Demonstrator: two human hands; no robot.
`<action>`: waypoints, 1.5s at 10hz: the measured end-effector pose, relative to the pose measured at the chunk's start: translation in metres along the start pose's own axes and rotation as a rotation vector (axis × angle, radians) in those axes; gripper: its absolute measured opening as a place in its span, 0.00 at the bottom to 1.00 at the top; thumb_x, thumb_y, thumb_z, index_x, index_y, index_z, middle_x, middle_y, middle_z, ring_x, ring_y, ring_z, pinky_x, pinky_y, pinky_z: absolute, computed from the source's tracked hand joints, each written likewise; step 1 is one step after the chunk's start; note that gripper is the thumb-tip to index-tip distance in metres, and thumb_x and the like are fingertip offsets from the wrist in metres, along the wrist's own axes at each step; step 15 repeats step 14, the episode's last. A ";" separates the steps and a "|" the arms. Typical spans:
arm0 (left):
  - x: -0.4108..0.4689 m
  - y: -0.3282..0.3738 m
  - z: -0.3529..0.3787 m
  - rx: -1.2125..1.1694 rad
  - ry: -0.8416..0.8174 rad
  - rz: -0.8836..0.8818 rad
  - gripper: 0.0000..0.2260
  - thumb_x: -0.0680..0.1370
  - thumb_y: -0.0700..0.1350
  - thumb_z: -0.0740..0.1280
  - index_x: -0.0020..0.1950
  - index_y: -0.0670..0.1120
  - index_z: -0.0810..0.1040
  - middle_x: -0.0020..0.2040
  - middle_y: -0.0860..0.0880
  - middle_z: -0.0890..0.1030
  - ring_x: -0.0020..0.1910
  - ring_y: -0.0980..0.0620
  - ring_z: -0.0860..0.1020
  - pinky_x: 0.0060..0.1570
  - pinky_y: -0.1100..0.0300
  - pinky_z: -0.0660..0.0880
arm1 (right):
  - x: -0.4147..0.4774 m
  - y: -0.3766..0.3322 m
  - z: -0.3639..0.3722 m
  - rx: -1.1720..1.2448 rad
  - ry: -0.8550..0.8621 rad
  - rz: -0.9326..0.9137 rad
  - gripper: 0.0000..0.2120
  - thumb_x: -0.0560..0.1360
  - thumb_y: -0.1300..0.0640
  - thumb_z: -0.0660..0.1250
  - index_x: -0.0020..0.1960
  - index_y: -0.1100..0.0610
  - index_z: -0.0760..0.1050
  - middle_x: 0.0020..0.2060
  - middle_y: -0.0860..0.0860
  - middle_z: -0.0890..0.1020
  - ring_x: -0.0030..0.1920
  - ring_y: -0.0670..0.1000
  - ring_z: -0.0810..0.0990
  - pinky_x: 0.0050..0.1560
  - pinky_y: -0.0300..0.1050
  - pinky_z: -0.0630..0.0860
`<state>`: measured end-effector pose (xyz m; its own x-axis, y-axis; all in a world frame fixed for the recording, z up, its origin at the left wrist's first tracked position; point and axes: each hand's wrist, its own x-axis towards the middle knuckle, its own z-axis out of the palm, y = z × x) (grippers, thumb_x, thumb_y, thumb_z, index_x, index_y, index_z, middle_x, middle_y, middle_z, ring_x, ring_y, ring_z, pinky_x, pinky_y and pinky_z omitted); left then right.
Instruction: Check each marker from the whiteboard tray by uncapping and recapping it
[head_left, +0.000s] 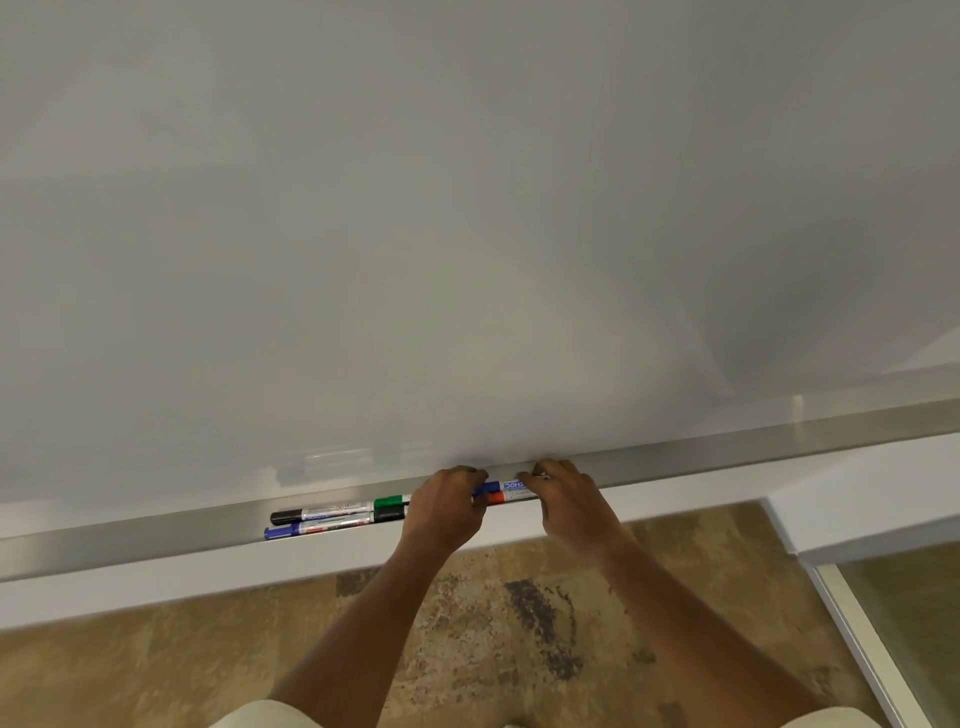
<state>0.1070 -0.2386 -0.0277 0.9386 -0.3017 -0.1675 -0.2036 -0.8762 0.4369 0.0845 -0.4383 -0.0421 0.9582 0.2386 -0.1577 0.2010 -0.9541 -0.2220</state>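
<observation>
A blue-capped marker (500, 487) lies level over the metal whiteboard tray (727, 454), held at both ends. My left hand (447, 512) grips its blue cap end and my right hand (569, 501) grips its white barrel end. Just below it a red marker (498, 498) rests in the tray, mostly hidden by my hands. To the left lie a black-capped marker (322, 513), another blue-capped marker (311, 529), a green-capped one (390, 502) and a second black cap (389, 514), partly hidden behind my left hand.
The whiteboard (467, 234) fills the upper view, its surface blank. A white wall strip (156, 582) runs under the tray. Below is mottled brown carpet (519, 623). A glass panel with a white frame (883, 623) stands at the lower right.
</observation>
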 end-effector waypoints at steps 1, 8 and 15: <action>-0.004 -0.004 -0.001 -0.024 0.023 -0.023 0.15 0.81 0.50 0.66 0.67 0.51 0.80 0.62 0.49 0.84 0.57 0.46 0.82 0.55 0.50 0.80 | -0.001 0.000 0.001 0.014 0.000 0.007 0.23 0.79 0.61 0.63 0.73 0.52 0.69 0.67 0.54 0.75 0.68 0.55 0.71 0.63 0.55 0.74; -0.028 -0.020 -0.014 -0.071 0.077 -0.083 0.17 0.81 0.50 0.66 0.70 0.52 0.78 0.65 0.51 0.83 0.62 0.47 0.81 0.59 0.50 0.79 | 0.003 -0.008 -0.004 0.003 0.035 -0.010 0.18 0.79 0.61 0.62 0.68 0.53 0.73 0.63 0.52 0.77 0.65 0.53 0.73 0.62 0.53 0.74; -0.036 -0.024 -0.028 -0.054 0.066 -0.072 0.18 0.82 0.50 0.65 0.71 0.52 0.77 0.68 0.52 0.81 0.65 0.46 0.79 0.63 0.51 0.77 | 0.000 -0.026 -0.015 0.049 0.170 -0.053 0.15 0.79 0.60 0.64 0.65 0.56 0.77 0.62 0.54 0.80 0.65 0.56 0.75 0.67 0.57 0.71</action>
